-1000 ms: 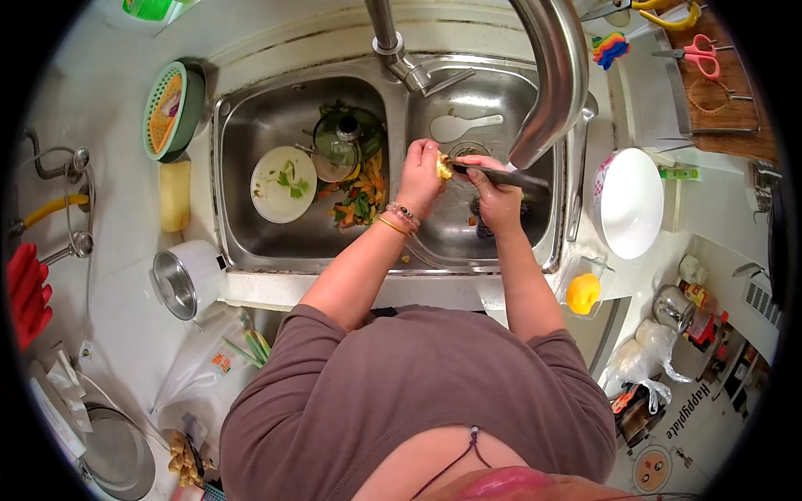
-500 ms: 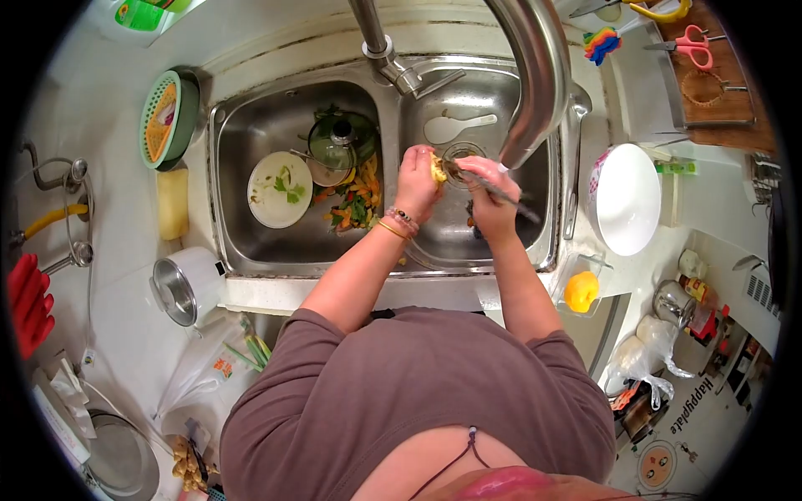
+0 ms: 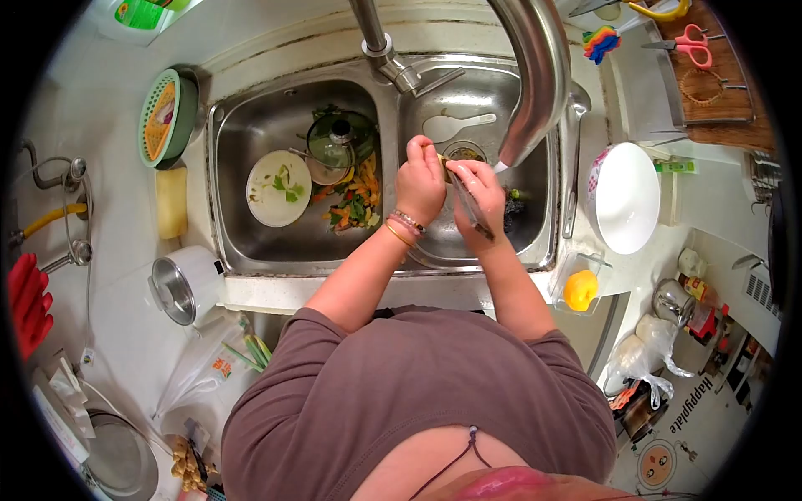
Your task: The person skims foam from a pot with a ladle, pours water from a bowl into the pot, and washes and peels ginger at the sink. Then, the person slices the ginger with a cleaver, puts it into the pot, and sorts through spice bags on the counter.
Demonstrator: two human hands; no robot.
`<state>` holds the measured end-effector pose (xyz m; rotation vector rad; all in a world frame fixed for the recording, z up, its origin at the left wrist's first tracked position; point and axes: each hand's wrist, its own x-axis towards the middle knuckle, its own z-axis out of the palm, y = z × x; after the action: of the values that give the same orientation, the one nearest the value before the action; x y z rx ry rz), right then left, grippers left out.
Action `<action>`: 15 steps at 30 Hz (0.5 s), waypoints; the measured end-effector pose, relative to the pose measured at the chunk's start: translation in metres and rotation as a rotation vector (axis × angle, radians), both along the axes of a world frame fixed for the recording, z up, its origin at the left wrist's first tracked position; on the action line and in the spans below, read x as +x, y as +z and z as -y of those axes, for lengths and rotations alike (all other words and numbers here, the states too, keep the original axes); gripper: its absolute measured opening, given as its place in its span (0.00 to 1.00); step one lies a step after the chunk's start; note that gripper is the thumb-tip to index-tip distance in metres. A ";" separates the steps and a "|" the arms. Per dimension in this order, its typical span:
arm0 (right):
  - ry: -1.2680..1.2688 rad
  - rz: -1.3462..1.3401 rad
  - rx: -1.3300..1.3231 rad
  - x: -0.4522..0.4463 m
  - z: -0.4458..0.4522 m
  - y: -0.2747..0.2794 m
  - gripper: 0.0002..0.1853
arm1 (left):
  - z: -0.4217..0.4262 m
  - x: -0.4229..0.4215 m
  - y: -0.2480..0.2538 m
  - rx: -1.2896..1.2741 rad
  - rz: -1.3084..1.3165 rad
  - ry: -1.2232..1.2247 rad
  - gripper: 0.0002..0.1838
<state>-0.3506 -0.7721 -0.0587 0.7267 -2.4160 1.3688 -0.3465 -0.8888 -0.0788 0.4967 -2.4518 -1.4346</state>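
Over the right sink basin [image 3: 434, 242], my left hand [image 3: 420, 185] is closed round a small yellowish piece [image 3: 443, 161], mostly hidden by the fingers. My right hand [image 3: 480, 200] is beside it, closed on a knife [image 3: 469, 209] whose dark blade slants down toward my wrist. The fingertips of both hands nearly meet at the piece. Behind them lie a white rice paddle [image 3: 458, 126] and the round drain [image 3: 464, 151]. Dark scraps [image 3: 516, 210] rest to the right of my right hand.
The left basin holds a white plate [image 3: 279, 189], a glass lid [image 3: 334, 140] and peelings [image 3: 357, 196]. A steel faucet [image 3: 543, 75] arches over the right basin. Rightward stand a white bowl [image 3: 626, 199] and a container with a yellow item [image 3: 581, 290]. A white pot [image 3: 190, 286] stands left.
The knife has swung from pointing right to pointing down toward me. My right hand has turned with it and moved closer to my left hand, and the yellowish piece is now more covered.
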 end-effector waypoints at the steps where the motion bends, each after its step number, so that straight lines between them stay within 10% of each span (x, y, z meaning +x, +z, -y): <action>1: 0.062 0.071 -0.028 -0.004 -0.006 0.007 0.10 | 0.002 -0.003 -0.008 0.063 -0.086 0.019 0.11; 9: -0.002 0.197 -0.354 -0.006 -0.009 -0.007 0.09 | 0.002 -0.001 -0.007 1.169 0.153 -0.008 0.10; 15: 0.028 0.541 -0.547 -0.004 -0.024 -0.013 0.07 | -0.004 -0.006 -0.006 1.201 0.253 0.052 0.10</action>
<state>-0.3546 -0.7476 -0.0718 0.2671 -2.1813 2.3400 -0.3528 -0.8851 -0.0851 0.9638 -1.3976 -2.8308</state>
